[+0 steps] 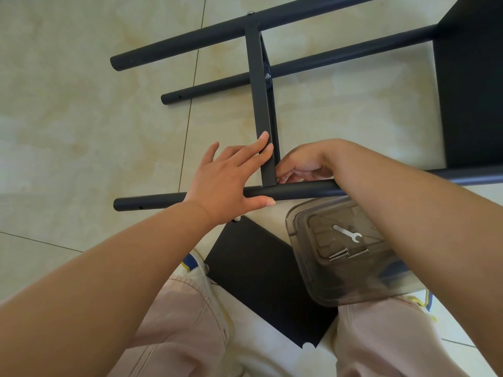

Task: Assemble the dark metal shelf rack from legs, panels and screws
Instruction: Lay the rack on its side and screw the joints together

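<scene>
Pale glossy floor tiles [81, 91] with thin grout lines carry everything; no bench is in view, and the person crouches over the work, knees in light trousers at the near edge.

The rack [261, 85] lies on its side across the far half of the floor, part-built. Two far legs [190, 40] run left to right, and a middle panel [258, 85] standing on edge is already fixed to them: a screw head [267, 76] shows at the second leg and another at the far one. A larger panel [468, 83] closes the right end. The near leg [152, 202] lies along the panel's near corner, and this joint looks like the one in hand.

The left hand [231, 180] is spread flat, fingers straight, fingertips pressing the panel's edge and thumb lying along the near leg, steadying both. The right hand [302, 170] is curled at the corner just right of the panel; its fingertips seem to pinch something small, probably a screw, but I cannot tell for sure.

A loose panel [258, 276] still lies flat on the floor between the knees. Just right of it, a smoky plastic box [340, 268] holds a small wrench [347, 233] and a few spare screws [347, 253].

My judgement: roughly halfway. Left to do are this corner, any fourth leg, which is not clearly visible, the loose panel, and final tightening with the wrench.
</scene>
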